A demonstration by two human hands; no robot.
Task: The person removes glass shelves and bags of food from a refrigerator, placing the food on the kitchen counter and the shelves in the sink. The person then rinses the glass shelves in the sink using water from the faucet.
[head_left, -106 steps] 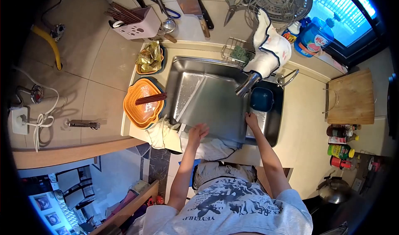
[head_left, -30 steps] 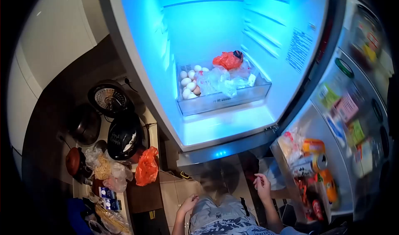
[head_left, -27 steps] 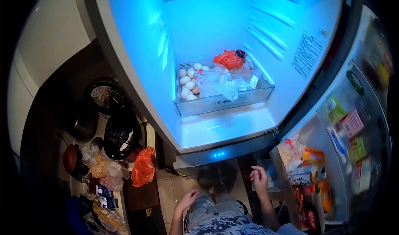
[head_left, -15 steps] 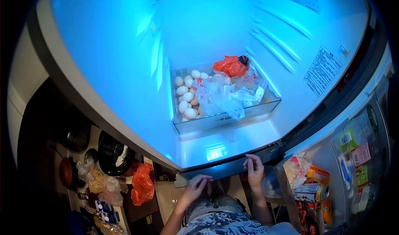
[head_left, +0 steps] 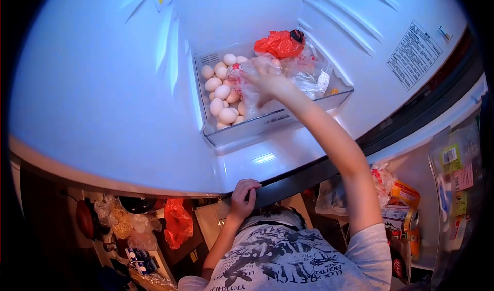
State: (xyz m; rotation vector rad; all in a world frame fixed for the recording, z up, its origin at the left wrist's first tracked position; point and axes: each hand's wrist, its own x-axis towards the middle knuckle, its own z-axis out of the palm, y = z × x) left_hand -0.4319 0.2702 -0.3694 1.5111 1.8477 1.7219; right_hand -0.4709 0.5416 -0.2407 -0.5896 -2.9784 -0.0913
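Observation:
My right hand reaches into the clear fridge drawer, its fingers spread over a crumpled clear plastic bag. The fingers are slightly blurred, and no firm grip on the bag shows. White and pale brown eggs lie heaped in the drawer's left side. A red plastic bag with a dark knot sits at the back, and more clear bags lie to the right. My left hand is at the fridge's front edge, fingers curled together with nothing visible in them.
At right, the open door's shelf holds an orange can and several other packages. Below left are a red bag, clear food bags and a brown round pan. A printed label is on the fridge's right wall.
My right hand has moved up and forward from the fridge's front edge into the drawer, over the clear bag. My left hand has shifted up to the edge. The view has moved closer.

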